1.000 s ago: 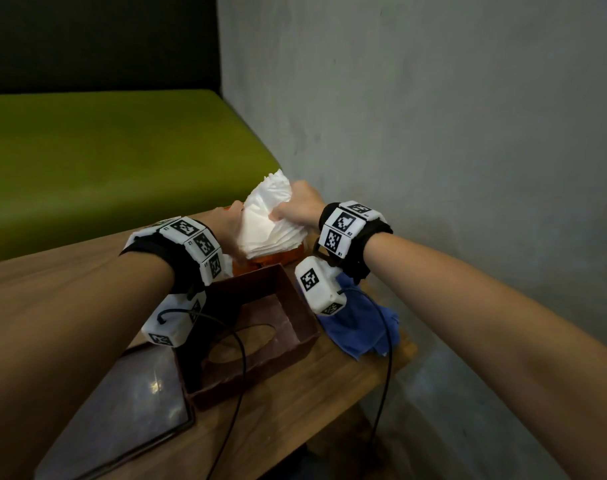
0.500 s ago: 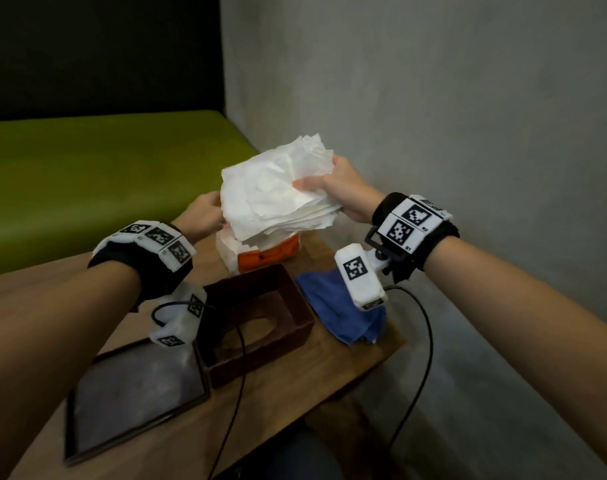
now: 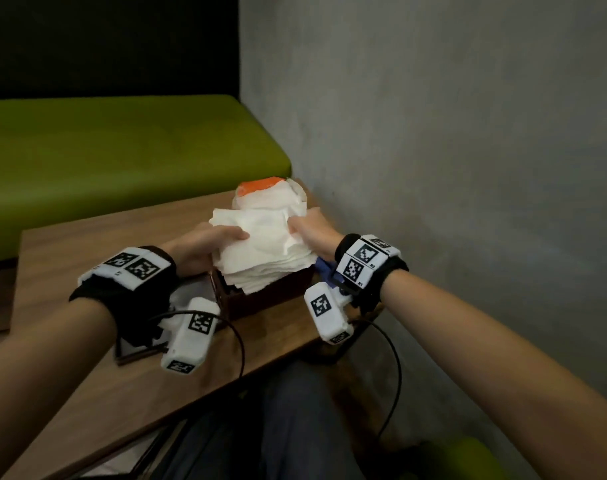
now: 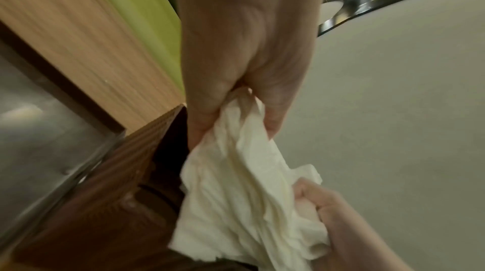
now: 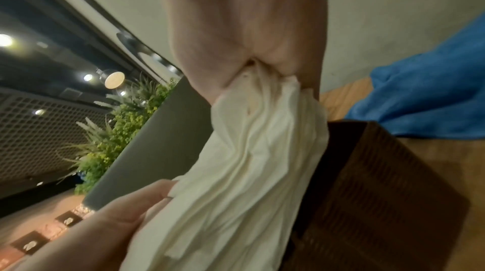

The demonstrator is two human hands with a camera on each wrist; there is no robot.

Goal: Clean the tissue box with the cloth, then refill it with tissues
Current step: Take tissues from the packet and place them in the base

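A thick stack of white tissues (image 3: 264,247) sits in the open top of the dark brown tissue box (image 3: 260,299) on the wooden table (image 3: 98,223). My left hand (image 3: 205,242) grips the stack's left edge and my right hand (image 3: 312,230) grips its right edge. In the left wrist view the left hand (image 4: 236,97) pinches the tissues (image 4: 244,202) above the box (image 4: 110,202). In the right wrist view the right hand (image 5: 252,63) clamps the tissues (image 5: 249,161) over the box (image 5: 380,192). The blue cloth (image 5: 430,88) lies on the table right of the box, mostly hidden behind my right wrist in the head view.
An orange-and-white tissue pack (image 3: 271,195) stands behind the box near the grey wall (image 3: 451,168). A flat dark-framed panel (image 4: 39,130) lies left of the box. A green bench (image 3: 122,143) runs behind the table. The table's right edge is close to the box.
The right hand carried the tissue stack from the pack down onto the box. The left hand left the pack and took hold of the stack's left side.
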